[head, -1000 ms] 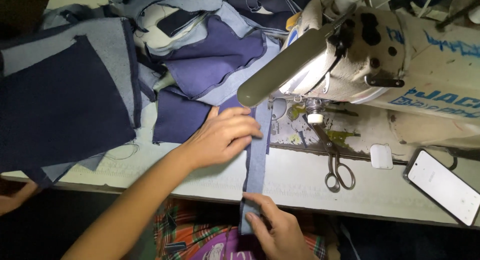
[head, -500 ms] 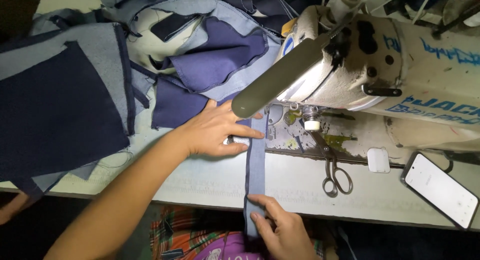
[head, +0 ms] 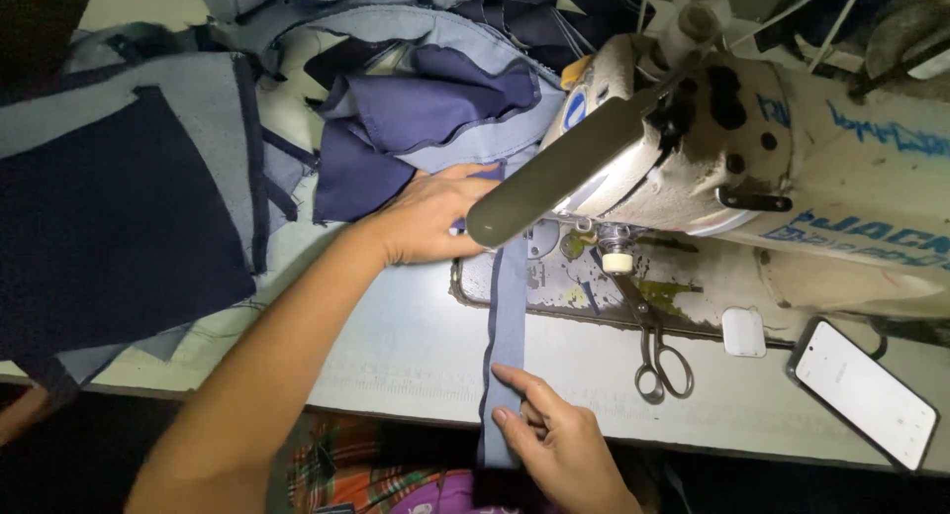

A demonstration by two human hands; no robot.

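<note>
A long narrow strip of blue fabric [head: 507,316] runs from the table's front edge back toward the sewing machine [head: 712,168]. My left hand [head: 430,217] lies flat on the strip's far end, just left of the machine's head, fingers spread toward the presser foot [head: 616,257]. My right hand [head: 554,440] presses the strip's near end at the table edge, fingers on the cloth. The machine's lamp arm [head: 554,183] hides part of the strip and my left fingertips.
Piles of dark and light blue fabric pieces [head: 426,108] fill the back and left; a big navy piece [head: 109,217] lies at the left. Scissors [head: 658,356], a small white block [head: 743,332] and a phone [head: 863,392] lie on the table [head: 396,346] at right.
My left hand slid away from me along the strip toward the machine's needle area. The right hand stayed on the strip's near end. The view shifted slightly.
</note>
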